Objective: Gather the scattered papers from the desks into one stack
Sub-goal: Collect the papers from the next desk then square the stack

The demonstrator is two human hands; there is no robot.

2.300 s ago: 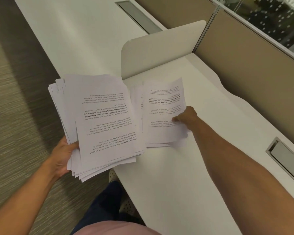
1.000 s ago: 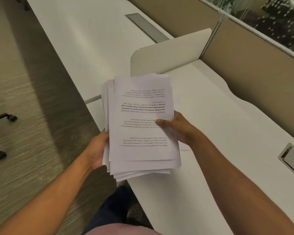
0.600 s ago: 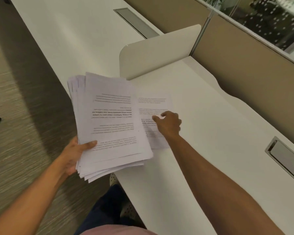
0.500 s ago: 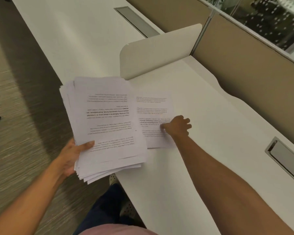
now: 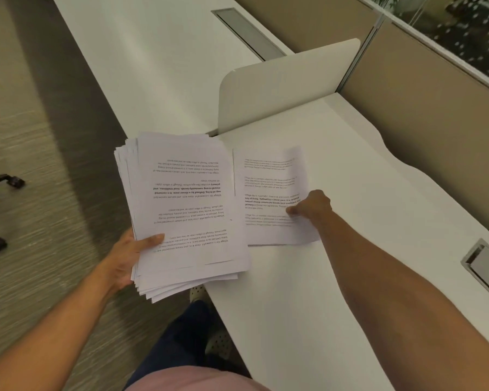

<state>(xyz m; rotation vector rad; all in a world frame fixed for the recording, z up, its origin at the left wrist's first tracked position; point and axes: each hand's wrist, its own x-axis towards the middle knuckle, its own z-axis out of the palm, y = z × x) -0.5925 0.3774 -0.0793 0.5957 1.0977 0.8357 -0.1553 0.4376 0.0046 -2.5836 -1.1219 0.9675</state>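
A thick, uneven stack of printed papers (image 5: pixel 181 210) hangs over the desk's near edge, gripped at its lower left corner by my left hand (image 5: pixel 127 255), thumb on top. Just right of the stack, a loose printed sheet (image 5: pixel 268 190) lies on the white desk (image 5: pixel 336 277). My right hand (image 5: pixel 311 207) has its fingers curled on the sheet's right edge, thumb pressing down on the page; the sheet's right side looks blurred and slightly lifted. Whether another sheet lies under it I cannot tell.
A low white divider panel (image 5: pixel 285 88) stands between this desk and the far desk (image 5: pixel 158 60). Tan partition walls (image 5: pixel 435 114) run along the right. Grey cable hatches (image 5: pixel 486 269) sit in both desktops. Chair casters (image 5: pixel 0 182) rest on the carpet at left.
A second ago both hands held the stack together. My left hand then swung the stack left, and my right hand reached onto the loose sheet on the desk and now pinches its right edge.
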